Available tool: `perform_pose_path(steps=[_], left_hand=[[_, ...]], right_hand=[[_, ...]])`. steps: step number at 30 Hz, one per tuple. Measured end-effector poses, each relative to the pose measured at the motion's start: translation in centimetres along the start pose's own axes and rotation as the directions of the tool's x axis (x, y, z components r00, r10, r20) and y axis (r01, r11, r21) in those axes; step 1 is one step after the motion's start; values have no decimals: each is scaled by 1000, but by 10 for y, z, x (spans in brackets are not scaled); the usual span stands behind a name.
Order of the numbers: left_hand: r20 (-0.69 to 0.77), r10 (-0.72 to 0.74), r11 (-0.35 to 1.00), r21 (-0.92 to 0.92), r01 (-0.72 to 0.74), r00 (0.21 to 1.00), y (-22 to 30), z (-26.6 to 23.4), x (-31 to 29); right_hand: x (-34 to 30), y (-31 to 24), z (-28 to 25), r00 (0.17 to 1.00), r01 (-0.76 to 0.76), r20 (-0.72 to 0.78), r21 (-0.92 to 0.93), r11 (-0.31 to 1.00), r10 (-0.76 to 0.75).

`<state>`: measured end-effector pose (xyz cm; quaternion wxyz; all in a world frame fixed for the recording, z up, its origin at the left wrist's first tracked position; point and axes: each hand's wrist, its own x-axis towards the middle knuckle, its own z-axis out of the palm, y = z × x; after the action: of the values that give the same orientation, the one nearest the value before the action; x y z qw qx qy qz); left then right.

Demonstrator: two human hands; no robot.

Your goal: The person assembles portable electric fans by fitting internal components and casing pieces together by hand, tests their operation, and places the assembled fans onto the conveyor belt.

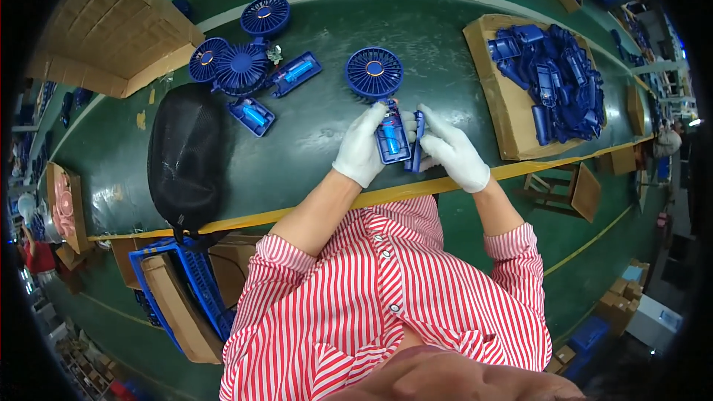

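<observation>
Blue fan [374, 73] at near edge of table, mid-scene, grille pointing far. Handle [385, 154] open, blue cell [391, 132] already seated inside. Left gloved hand [362, 150] grips handle; right gloved hand [454, 154] pinches cover piece [417, 141] just beside it, seen edge-on. Handle not yet closed. Far left, more fans [242, 69], some handles lying open, judged unfinished. Right, carton [494, 108] full of casing pieces [557, 82]. Wiring state too small to tell.

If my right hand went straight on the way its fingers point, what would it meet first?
Beyond the blue cover it holds, your right hand would probably meet the round fan head first, though depth is unclear.
</observation>
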<state>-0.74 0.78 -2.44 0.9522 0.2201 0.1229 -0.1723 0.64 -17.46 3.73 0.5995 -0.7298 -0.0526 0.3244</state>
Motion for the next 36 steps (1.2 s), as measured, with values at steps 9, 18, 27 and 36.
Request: perform_pose_path(steps=[9,18,27,36], left_hand=[[66,-38,989,-138,47,997,-3,12,-1],[131,21,1000,-12,-19,991,-6,11,2],[73,11,999,32,-14,997,-6,14,-1],[120,33,997,65,-41,992,-10,10,1]], right_hand=[[-7,-23,5,967,119,-167,-376,919,-193],[5,-44,34,917,70,-69,-941,330,-393],[16,-32,41,889,119,-2,-965,235,-458],[17,-21,40,895,118,17,-972,201,-445]])
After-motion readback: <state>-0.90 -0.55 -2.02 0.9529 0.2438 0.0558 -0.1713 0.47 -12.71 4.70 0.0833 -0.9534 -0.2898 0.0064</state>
